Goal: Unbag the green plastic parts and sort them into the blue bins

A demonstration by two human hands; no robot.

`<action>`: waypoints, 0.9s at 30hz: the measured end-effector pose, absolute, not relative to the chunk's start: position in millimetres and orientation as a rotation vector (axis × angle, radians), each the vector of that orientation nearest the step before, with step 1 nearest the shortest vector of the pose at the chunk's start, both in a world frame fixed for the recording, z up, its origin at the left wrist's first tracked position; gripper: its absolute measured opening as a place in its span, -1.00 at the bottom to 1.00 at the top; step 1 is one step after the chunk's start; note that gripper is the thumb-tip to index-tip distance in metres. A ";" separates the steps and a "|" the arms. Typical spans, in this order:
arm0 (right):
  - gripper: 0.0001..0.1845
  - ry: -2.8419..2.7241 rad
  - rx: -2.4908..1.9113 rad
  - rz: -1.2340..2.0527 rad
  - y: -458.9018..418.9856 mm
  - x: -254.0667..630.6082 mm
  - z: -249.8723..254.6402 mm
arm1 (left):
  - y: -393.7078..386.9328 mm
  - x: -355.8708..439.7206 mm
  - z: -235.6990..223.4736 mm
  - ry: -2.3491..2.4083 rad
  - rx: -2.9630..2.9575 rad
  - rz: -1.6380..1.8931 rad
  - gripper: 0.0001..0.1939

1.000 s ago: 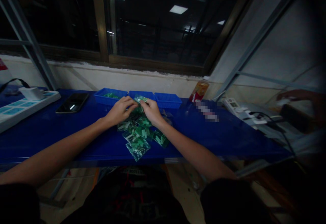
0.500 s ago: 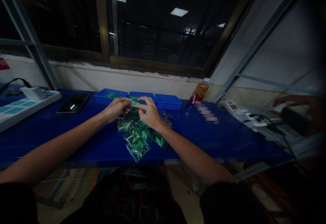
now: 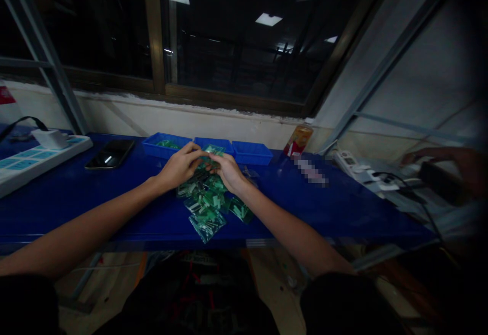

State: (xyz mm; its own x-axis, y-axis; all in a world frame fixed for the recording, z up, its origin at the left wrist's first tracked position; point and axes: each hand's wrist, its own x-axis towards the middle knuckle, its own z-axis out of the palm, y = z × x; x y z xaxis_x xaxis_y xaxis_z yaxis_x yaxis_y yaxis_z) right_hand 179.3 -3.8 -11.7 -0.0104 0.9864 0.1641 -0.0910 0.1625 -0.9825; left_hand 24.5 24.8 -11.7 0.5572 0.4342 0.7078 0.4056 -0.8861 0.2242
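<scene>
Close together over the blue table, my left hand (image 3: 183, 163) and my right hand (image 3: 229, 171) pinch a small green plastic bag (image 3: 214, 149) between them. Both sets of fingers are closed at the bag's near edge; its contents are too small to make out. Beneath the hands lies a pile of green plastic bags (image 3: 208, 200) with slim pale pieces inside. Behind them stand a left blue tray (image 3: 152, 150) holding some green bags, a middle blue tray (image 3: 224, 145) partly hidden by the hands and bag, and a right blue tray (image 3: 251, 153).
On the left lie a black phone (image 3: 110, 154) and a white power strip (image 3: 76, 148). An orange-and-red package (image 3: 298, 141) stands back right. Further right are another power strip (image 3: 346, 162) with cables and another person's hand (image 3: 438, 154) near a dark object. A window wall borders the table.
My left hand has moved right and turned over the bag. My right hand's extended index finger has folded into a pinch, and the bag now sticks up beyond both hands.
</scene>
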 end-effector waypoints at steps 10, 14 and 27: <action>-0.65 -1.905 -0.996 0.119 0.0 188.3 -18.4 | 25.0 26.8 -2.8 0.884 1.554 0.964 -0.51; -0.50 -1.904 -1.001 0.059 -1.4 187.2 -19.0 | 24.6 26.9 -2.6 0.865 1.468 0.950 -0.76; -0.45 -1.480 -1.130 0.946 -8.2 180.5 -6.4 | 20.1 20.6 0.6 0.951 2.423 1.436 -0.81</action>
